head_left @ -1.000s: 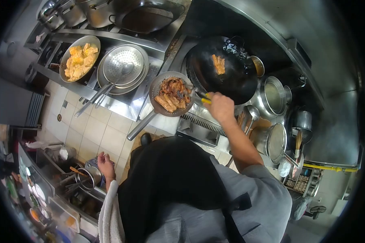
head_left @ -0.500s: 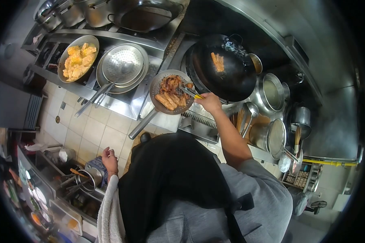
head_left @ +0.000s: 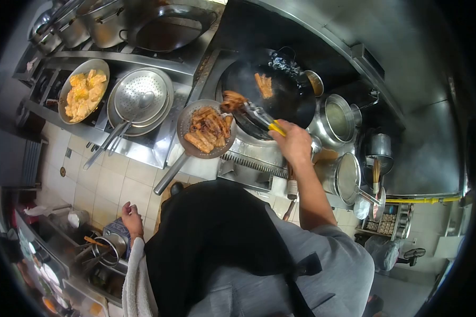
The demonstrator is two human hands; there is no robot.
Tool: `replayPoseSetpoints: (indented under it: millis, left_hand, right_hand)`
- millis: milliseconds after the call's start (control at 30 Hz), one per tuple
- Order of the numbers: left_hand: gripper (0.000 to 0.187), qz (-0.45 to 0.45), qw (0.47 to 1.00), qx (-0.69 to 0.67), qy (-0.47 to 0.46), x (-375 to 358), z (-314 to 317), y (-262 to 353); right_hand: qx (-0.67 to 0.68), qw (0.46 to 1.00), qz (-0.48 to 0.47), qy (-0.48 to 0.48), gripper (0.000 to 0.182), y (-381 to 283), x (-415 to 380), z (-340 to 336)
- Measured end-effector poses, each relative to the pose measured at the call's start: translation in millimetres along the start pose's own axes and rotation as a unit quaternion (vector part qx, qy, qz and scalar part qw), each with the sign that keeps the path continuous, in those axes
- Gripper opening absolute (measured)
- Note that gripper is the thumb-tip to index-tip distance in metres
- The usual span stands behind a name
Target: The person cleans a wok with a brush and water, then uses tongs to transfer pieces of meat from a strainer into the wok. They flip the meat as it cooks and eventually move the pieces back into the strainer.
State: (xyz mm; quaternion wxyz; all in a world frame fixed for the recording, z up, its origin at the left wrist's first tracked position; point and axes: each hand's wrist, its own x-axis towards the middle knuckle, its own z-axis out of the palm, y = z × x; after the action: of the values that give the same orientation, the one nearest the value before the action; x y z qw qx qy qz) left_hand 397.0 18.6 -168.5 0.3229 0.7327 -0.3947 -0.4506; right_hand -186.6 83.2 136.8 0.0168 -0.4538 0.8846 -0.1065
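Note:
My right hand [head_left: 295, 141] is closed round the yellow-handled tongs [head_left: 259, 114], whose tips grip a browned piece of food [head_left: 232, 100] between the strainer and the wok. Several browned pieces [head_left: 209, 129] lie in the perforated strainer [head_left: 185, 117], its handle pointing down and left. In the black wok [head_left: 243, 79] a small cluster of fried pieces [head_left: 264, 85] sits near the middle, with dark shiny liquid at the far side. My left hand [head_left: 131, 218] hangs low at the left, away from the stove, fingers loosely apart and holding nothing.
A pan of yellow-coated pieces [head_left: 69, 113] and stacked strainers [head_left: 142, 96] rest on the stove at left. Large pots [head_left: 101, 26] and another wok [head_left: 169, 26] stand behind. Metal pots [head_left: 337, 117] are right of the wok. A pot with utensils [head_left: 111, 250] stands at lower left.
The tongs have lifted a browned piece out of the strainer, up towards the wok's near edge. My right hand has moved to the right. The whole view has shifted somewhat.

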Motion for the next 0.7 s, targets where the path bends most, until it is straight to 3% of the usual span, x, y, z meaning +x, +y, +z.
replayPoseSetpoints:
  millis: [167, 267, 500, 600, 633, 700]
  left_hand:
    - [0.039, -0.024, 1.000, -0.008, -0.005, -8.5, 5.3, 3.3]
    - [0.039, -0.011, 1.000, 0.006, 0.007, -11.2, 9.4, -8.5]
    - [0.037, -0.021, 1.000, 0.019, 0.008, -38.8, 13.5, -15.7]
    - [0.036, -0.011, 1.000, 0.014, 0.011, -38.4, 8.7, -40.2]
    - [0.036, -0.001, 1.000, -0.007, 0.012, -38.4, 10.6, -46.6]
    - [0.036, -0.014, 1.000, 0.007, 0.009, -54.7, 11.7, -29.7]
  right_hand:
    - [-0.072, 0.995, 0.053, 0.046, 0.048, 55.6, 26.4, -23.3]
    - [-0.134, 0.986, 0.097, 0.010, 0.043, 80.8, 54.8, -17.3]
    - [-0.054, 0.991, 0.121, 0.029, 0.050, 178.3, 124.1, 12.4]
    - [0.027, 0.977, 0.170, -0.126, 0.055, 201.6, 166.4, 5.1]
    - [0.028, 0.977, 0.169, -0.125, 0.055, 202.8, 175.6, 9.7]
    - [-0.073, 0.987, 0.144, -0.020, 0.058, 206.0, 191.7, 36.5]
